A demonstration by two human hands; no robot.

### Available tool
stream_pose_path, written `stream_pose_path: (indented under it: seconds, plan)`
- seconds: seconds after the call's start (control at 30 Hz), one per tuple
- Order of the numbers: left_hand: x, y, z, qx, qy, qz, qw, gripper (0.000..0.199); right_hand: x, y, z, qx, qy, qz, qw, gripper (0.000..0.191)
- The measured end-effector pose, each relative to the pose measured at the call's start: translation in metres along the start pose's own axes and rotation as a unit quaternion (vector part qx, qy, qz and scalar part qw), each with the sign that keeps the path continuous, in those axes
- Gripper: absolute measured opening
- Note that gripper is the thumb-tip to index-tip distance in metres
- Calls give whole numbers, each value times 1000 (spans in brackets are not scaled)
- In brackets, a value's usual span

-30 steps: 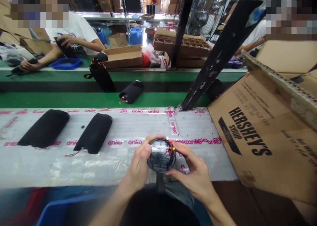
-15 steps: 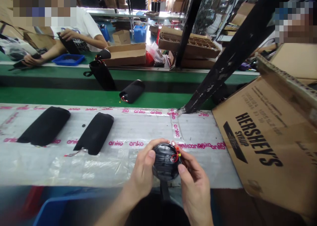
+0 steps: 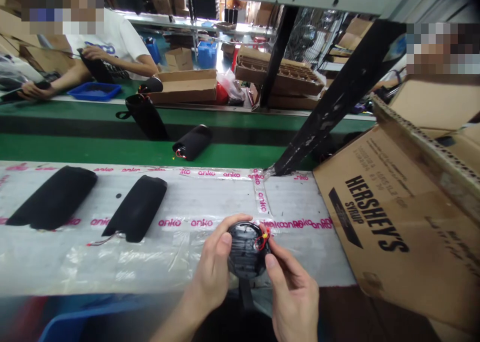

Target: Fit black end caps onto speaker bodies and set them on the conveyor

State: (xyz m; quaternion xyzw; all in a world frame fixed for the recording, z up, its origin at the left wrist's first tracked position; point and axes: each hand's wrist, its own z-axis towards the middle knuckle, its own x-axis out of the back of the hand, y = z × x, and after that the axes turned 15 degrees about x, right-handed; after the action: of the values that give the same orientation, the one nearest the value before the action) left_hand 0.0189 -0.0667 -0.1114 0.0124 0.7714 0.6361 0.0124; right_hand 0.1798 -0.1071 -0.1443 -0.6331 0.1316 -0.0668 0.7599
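Fingers [image 3: 229, 223] bent, gripping black circular casing [image 3: 244, 259] from both sides, thumbs at its rim. Left hand [image 3: 214, 264] at its left; right hand [image 3: 294, 287] at its right, beside red wires [image 3: 259, 242]. Casing held at near edge of desk [image 3: 176, 272].

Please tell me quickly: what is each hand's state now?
Left hand: closed, holding the round black piece.
Right hand: closed on the same piece's other side, near the red wires.
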Motion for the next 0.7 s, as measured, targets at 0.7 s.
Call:
stream_pose_path:
  seconds: [0.7]
  plan:
    - [110,92,97,-23,82,389,917,55,47,45,46,25,-301,-68,951,90]
